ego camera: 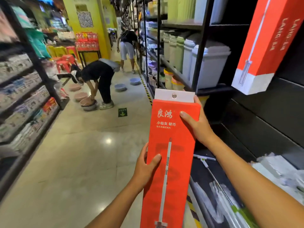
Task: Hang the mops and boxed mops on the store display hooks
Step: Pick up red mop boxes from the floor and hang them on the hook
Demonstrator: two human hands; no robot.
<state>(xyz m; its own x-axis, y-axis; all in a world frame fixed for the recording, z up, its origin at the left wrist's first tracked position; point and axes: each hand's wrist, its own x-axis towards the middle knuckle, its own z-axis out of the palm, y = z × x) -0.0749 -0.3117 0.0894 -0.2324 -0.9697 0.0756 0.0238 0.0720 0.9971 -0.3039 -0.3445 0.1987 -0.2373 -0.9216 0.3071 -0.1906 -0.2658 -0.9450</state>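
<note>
A: The boxed mop [169,153] is the biggest thing in front of you. It is a long red carton with a mop drawn down its face. You hold it upright over the aisle floor [79,153], just beside the front edge of the black display rack [263,122] on your right.

B: And where do my hands sit on it?

A: Your left hand [144,167] grips the left edge near the middle of the box. The thumb lies across the red front and the other fingers are curled behind, so I cannot tell how they lie. Your right hand [197,122] is higher, at the right edge near the top. The thumb presses flat on the front, and one fingertip shows beside the white hang tab [174,96].

B: Is another box up already?

A: Yes, a second red box [263,41] is at the upper right corner of the rack, tilted. Its hook is not visible.

B: What lies below?

A: Loose mops [218,191] rest on the bottom shelf of the rack, near its front edge, with white cloth heads and a thin metal pole.

B: The smallest detail?

A: A metal eyelet [174,96] in the middle of the tab.
</note>
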